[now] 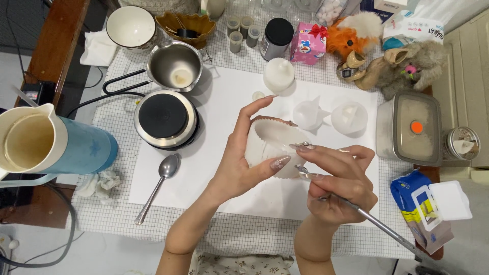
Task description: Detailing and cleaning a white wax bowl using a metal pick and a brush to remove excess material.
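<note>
My left hand [239, 158] holds a white scallop-shell-shaped piece [272, 140] with a brown rim, tilted up over the white sheet [214, 173]. My right hand [338, 178] grips a thin metal tool [377, 224] whose tip rests against the shell's lower edge; its handle runs out toward the lower right. Beyond the shell stand three white translucent moulds: a domed one [279, 74], a star-like one [308, 113] and a round one [349, 117].
A small black hotplate [165, 118], a steel saucepan [174, 66] and a spoon [159, 186] lie left. A blue-and-cream jug [51, 145] stands far left. A lidded container [410, 127], a small jar [461, 144], a wipes pack [428, 209], plush toys [387, 56] and a white bowl [131, 26] surround the sheet.
</note>
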